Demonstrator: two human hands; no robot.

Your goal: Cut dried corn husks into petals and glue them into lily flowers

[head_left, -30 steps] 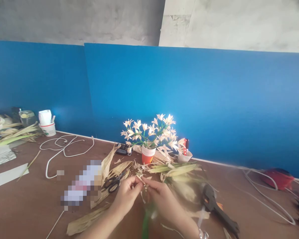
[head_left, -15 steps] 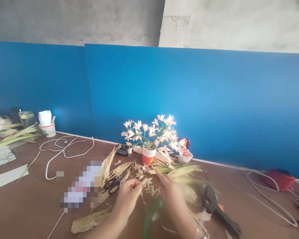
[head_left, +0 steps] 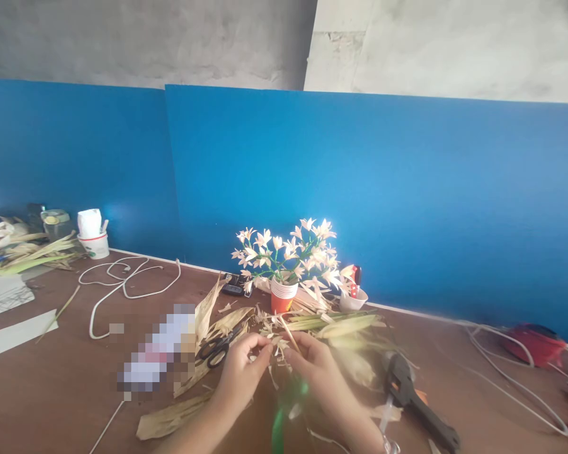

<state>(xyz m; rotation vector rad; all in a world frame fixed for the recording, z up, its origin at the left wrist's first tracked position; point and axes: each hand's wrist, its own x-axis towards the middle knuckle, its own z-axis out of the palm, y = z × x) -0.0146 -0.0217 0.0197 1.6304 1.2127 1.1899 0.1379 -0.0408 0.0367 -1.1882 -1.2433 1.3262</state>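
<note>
My left hand (head_left: 247, 366) is closed in a pinch above the husk scraps; whatever sits between thumb and forefinger is too small to make out. Close beside it, my right hand (head_left: 315, 364) has its fingers closed around a thin pale stick (head_left: 288, 331), which points up and away to the left. Small cut husk pieces (head_left: 280, 345) lie under and between the fingertips. Just beyond stands an orange and white paper cup (head_left: 283, 299) with a bunch of pale husk flowers (head_left: 288, 252) on green stems. Black-handled scissors (head_left: 216, 350) rest left of my left hand.
A black glue gun (head_left: 409, 394) lies right of my right forearm, near green husks (head_left: 350, 326). A white bowl (head_left: 353, 301) holds a red-handled tool. White cables (head_left: 123, 284), a white cup (head_left: 94, 244) and paper sheets (head_left: 19, 334) are on the left. A blue panel (head_left: 360, 189) borders the table.
My right hand has turned inward and its fingers have come close to my left fingertips. The thin stick now shows above its fingers. My left hand stays nearly in place.
</note>
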